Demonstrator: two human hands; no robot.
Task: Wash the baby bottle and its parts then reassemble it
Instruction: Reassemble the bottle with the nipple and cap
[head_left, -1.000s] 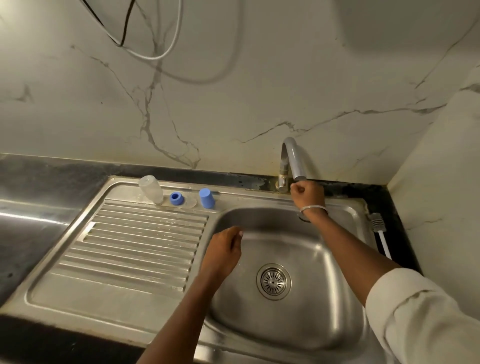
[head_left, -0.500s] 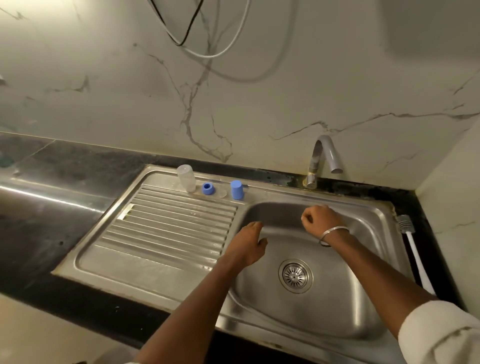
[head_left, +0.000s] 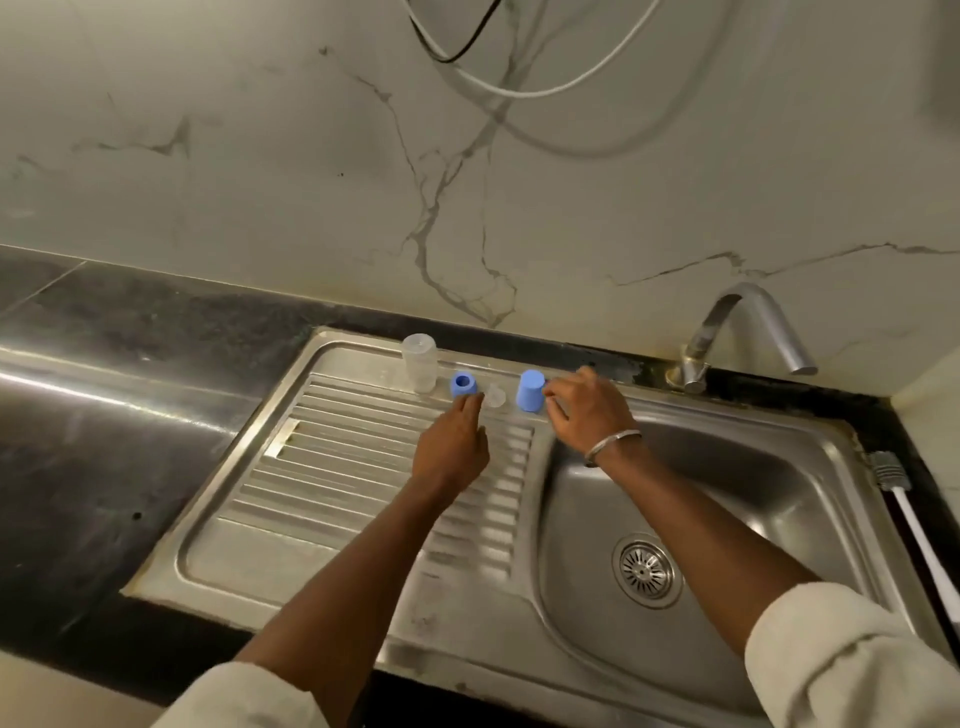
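Veined marble wall is seen behind a steel sink, drainboard to the left and basin to the right. Along the drainboard's far edge a clear bottle, a blue ring, a clear teat and a blue cap are lined up left to right. The left hand is stretched out, fingers fairly straight, tips just beside ring and teat. The right hand is curled against the cap's right side; a firm pinch cannot be confirmed.
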